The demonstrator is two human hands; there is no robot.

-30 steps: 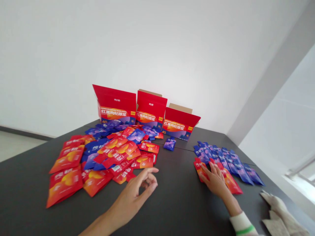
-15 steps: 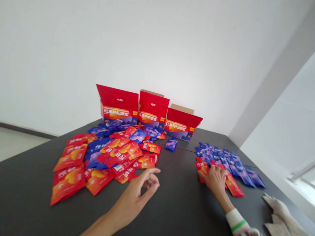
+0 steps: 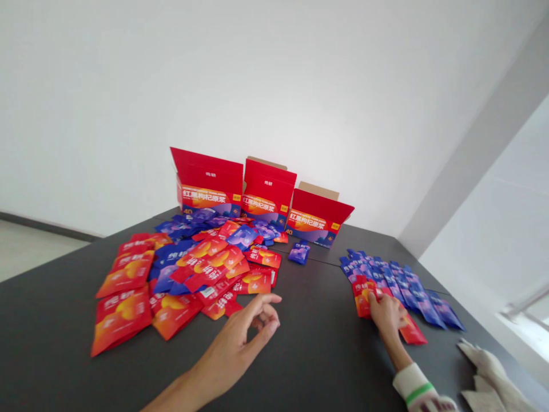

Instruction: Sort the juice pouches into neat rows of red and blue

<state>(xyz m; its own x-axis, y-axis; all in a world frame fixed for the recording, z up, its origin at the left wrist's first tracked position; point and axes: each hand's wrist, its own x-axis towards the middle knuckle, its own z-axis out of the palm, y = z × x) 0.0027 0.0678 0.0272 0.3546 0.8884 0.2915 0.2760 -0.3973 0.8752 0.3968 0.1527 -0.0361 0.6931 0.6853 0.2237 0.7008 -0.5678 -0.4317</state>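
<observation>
My right hand (image 3: 386,313) rests at the right side of the table, fingers closed on a red pouch (image 3: 362,294) with an orange print. Another red pouch (image 3: 412,331) pokes out from beneath that hand, partly covered by it. Behind these lie rows of overlapping blue pouches (image 3: 392,280). My left hand (image 3: 249,329) hovers over the table in the middle, holding nothing, its fingers loosely curled and the thumb apart from the index finger. Just beyond it spreads a heap of mixed red pouches (image 3: 212,266) and blue pouches (image 3: 174,254).
Three red boxes with raised lids stand along the back: a left box (image 3: 210,189), a middle box (image 3: 268,194) and a right box (image 3: 315,217). A single blue pouch (image 3: 299,252) lies before them. A greyish cloth (image 3: 493,375) is at the table's right edge.
My right hand has shifted slightly to the right, and the red pouch under its fingers has slid the same way, closer to the other red pouch. My left hand has stayed nearly still.
</observation>
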